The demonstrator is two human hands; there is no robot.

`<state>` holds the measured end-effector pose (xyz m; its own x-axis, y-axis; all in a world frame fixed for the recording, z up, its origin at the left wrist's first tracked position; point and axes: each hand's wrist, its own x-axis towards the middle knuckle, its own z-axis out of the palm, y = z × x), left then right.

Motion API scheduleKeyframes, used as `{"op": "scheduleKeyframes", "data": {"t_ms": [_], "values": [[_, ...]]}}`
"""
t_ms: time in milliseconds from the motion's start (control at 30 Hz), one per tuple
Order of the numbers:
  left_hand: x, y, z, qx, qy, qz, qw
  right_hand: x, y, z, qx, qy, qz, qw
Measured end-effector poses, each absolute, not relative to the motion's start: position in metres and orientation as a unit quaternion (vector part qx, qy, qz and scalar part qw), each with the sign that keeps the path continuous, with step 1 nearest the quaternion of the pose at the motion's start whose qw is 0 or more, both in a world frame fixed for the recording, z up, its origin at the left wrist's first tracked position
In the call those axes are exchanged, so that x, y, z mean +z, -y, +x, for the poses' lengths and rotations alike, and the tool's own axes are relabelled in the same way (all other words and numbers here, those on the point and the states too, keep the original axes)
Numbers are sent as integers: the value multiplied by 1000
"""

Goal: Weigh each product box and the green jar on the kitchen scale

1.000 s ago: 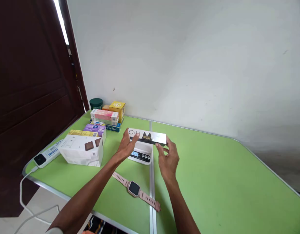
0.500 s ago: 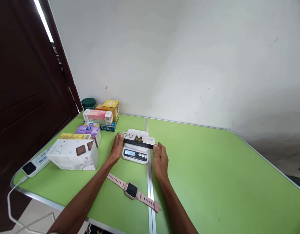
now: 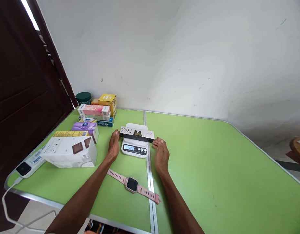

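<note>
A long black-and-white carton [image 3: 145, 134] printed "R&O" lies crosswise over the platform of a white digital scale [image 3: 125, 153]. The scale's lit display [image 3: 129, 147] seems to read 403. At the carton's left end are the fingertips of my left hand [image 3: 113, 145], closed on that edge. My right hand [image 3: 162, 154] has its thumb and fingers together at the opposite end. The carton bridges the gap between both hands. Nearer to me, a smartwatch [image 3: 132, 184] with a pink strap lies stretched out on the green table [image 3: 201, 175].
On the left stand a white box [image 3: 67, 151], a purple tissue pack [image 3: 90, 128], a pink-and-white box [image 3: 93, 110], a yellow box [image 3: 108, 98] and a dark green jar [image 3: 84, 97]. A white device [image 3: 28, 165] trails a cable. A wall [image 3: 176, 58] rises behind the table.
The carton has tipped so more of its black side shows, with both hands still at its ends. The scale reading dropped from about 523 to 403. The camera view shifted slightly.
</note>
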<state>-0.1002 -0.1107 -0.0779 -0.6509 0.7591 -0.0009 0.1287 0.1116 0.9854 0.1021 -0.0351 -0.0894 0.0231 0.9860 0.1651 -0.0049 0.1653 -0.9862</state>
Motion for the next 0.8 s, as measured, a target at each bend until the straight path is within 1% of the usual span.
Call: {"op": "scheduleKeyframes", "data": {"t_ms": [100, 267, 500, 800], "values": [[-75, 112, -99, 633, -655, 304, 281, -88, 36, 101, 449, 536, -459, 548], [-68, 114, -97, 637, -651, 296, 288, -82, 42, 103, 430, 550, -460, 548], [-54, 127, -90, 599, -687, 360, 198, -75, 47, 101, 331, 605, -456, 563], [-32, 132, -70, 536, -724, 402, 164, -69, 57, 84, 365, 612, -392, 582]]}}
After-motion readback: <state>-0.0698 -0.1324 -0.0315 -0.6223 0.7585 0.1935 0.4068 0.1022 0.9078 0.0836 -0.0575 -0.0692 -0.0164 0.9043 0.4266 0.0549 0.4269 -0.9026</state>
